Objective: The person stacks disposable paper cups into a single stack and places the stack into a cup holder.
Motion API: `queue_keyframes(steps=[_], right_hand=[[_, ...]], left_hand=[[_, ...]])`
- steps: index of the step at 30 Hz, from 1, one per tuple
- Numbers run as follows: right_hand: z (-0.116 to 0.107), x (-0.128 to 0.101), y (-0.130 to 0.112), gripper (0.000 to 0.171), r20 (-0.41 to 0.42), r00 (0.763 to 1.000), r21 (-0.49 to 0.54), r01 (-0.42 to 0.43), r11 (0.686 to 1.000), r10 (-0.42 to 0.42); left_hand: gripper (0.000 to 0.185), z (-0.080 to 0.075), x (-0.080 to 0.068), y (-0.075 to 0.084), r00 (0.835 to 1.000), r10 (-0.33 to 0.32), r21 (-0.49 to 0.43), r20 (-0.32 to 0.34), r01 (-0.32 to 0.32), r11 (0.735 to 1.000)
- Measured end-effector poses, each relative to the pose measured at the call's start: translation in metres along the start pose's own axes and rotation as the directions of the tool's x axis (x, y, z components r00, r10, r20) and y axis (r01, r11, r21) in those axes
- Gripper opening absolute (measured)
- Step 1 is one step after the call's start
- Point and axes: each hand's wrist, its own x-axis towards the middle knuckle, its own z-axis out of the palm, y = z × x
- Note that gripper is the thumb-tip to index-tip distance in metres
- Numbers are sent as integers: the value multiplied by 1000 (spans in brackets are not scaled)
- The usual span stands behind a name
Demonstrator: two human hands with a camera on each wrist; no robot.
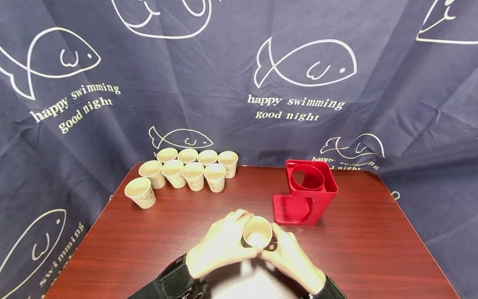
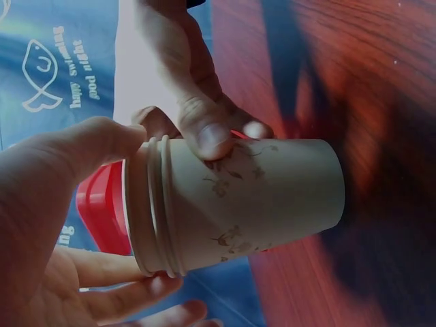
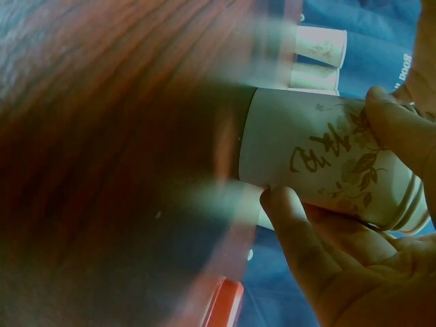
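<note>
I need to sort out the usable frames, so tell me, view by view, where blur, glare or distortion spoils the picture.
Head view: sharp, evenly lit; table edges bow from the wide lens, faint glare near the hands. Left wrist view: nested paper cups and right hand clear, tabletop behind smeared. Right wrist view: cups and left hand fairly clear, wood and red holder blurred.

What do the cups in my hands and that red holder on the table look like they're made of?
Cups: likely paper, matte beige with a printed leaf pattern and thin rolled rims, several nested. Red holder: probably moulded plastic, smooth with a slight gloss. Table: dark reddish wood grain, possibly laminate.
</note>
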Motion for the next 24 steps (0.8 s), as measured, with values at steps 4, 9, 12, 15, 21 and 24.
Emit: queue_keyframes(steps=[4, 9, 12, 15, 21, 24], right_hand=[[0, 1, -1, 42, 0, 1000, 2, 5, 1000, -5], [-1, 0, -1, 43, 15, 1000, 20, -12, 1000, 12], [-1, 0, -1, 44, 21, 1000, 24, -20, 1000, 19], [-1, -1, -1, 45, 28, 999, 29, -22, 999, 21], [-1, 0, -2, 45, 16, 1000, 18, -9, 1000, 8], [0, -1, -2, 46, 15, 1000, 13, -19, 1000, 18]], left_hand=[[66, 0, 0, 1, 1000, 9, 26, -8, -9, 1000], [66, 2, 0, 0, 1000, 11, 26, -5, -11, 1000], [69, 3, -2, 0, 1000, 4, 8, 8, -4, 1000], [69, 4, -2, -1, 1000, 0, -6, 19, 0, 1000], [66, 5, -2, -3, 1000, 4, -12, 20, -4, 1000], [79, 4, -4, -3, 999, -27, -20, 40, 27, 999]])
